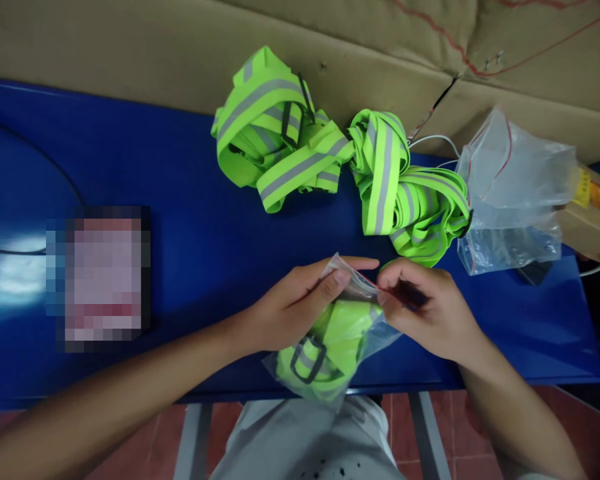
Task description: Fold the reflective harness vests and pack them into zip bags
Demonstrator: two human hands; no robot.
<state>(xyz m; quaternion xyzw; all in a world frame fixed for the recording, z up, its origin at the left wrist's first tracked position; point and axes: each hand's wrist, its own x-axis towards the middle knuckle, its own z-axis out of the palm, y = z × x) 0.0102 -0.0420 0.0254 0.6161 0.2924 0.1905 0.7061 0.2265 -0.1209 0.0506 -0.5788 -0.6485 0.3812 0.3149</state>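
Observation:
A clear zip bag [359, 283] with a red line along its mouth hangs between my hands at the table's near edge. Inside it lies a folded neon-green reflective strap [347, 333] with a grey stripe and a black buckle [308, 359]. My left hand [300, 300] pinches the bag's left top corner between thumb and fingers, its index finger stretched along the mouth. With thumb and curled index finger, my right hand [420, 303] grips the right end of the mouth. Whether the seal is closed along its whole length, I cannot tell.
Neon-green reflective straps lie in a left pile [280, 133] and a right pile [405, 187] at the back of the blue table [190, 173]. Several clear bags [515, 173] rest at the right, beside a cardboard box [590, 227]. A blurred-out object [105, 273] sits at the left near black cables.

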